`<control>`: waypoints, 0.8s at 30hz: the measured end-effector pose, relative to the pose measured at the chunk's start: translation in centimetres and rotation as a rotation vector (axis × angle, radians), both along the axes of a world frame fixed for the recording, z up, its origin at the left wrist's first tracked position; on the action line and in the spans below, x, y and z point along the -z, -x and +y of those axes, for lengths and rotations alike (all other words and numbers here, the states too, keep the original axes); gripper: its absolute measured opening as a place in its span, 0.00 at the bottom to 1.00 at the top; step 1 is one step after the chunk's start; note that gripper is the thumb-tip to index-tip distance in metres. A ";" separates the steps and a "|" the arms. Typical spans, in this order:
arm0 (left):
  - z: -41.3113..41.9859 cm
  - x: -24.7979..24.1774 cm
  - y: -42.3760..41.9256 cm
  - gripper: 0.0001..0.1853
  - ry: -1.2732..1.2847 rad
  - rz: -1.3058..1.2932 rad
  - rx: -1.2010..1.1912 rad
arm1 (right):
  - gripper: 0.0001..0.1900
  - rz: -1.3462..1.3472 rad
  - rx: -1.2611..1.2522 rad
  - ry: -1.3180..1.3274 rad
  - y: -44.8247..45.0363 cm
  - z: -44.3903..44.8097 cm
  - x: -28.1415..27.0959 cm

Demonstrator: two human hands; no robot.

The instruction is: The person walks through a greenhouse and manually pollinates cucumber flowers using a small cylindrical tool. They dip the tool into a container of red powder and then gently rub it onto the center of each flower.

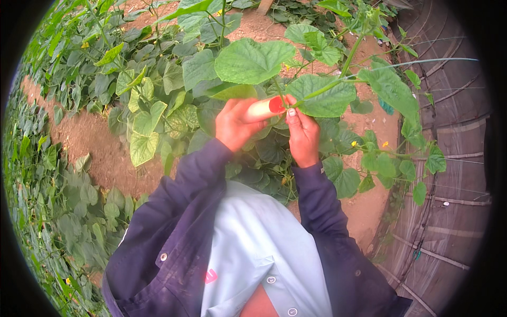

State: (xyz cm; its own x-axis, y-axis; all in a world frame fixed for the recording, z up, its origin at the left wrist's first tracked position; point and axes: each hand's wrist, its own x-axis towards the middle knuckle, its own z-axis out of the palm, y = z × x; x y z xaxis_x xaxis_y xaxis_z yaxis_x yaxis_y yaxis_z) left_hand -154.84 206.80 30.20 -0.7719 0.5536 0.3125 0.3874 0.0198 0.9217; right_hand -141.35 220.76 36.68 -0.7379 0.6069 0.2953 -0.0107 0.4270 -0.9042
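My left hand [240, 123] is closed around a pale cylinder with a red end [263, 109], its red end pointing towards my right hand. The fingers of my right hand [303, 132] pinch a green vine stem [323, 89] right beside that red end. Broad green leaves [259, 61] hang just above both hands, and another leaf [326, 95] lies behind my right fingertips. A thin pale string [431, 61] runs from the stem towards the right. What exactly the cylinder is, I cannot tell.
Dense leafy vines [158, 71] spread at the left and ahead over reddish-brown soil [95, 146]. More vine with small yellow flowers [385, 144] hangs at the right. Beyond it stands a curved wall of plastic sheeting [459, 178] with thin poles. A wooden stake [265, 6] stands at the top.
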 end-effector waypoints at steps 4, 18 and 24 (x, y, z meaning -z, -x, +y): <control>-0.3 0.0 -0.2 0.34 0.001 0.058 -0.029 | 0.22 -0.045 0.000 0.084 -0.5 -0.5 -0.5; -1.7 0.8 -0.2 0.32 -0.062 0.062 -0.015 | 0.25 -0.129 0.036 0.143 -1.3 -1.8 -0.6; -2.3 0.4 0.2 0.32 -0.044 0.078 -0.005 | 0.24 -0.109 0.032 0.146 -1.4 -1.7 0.0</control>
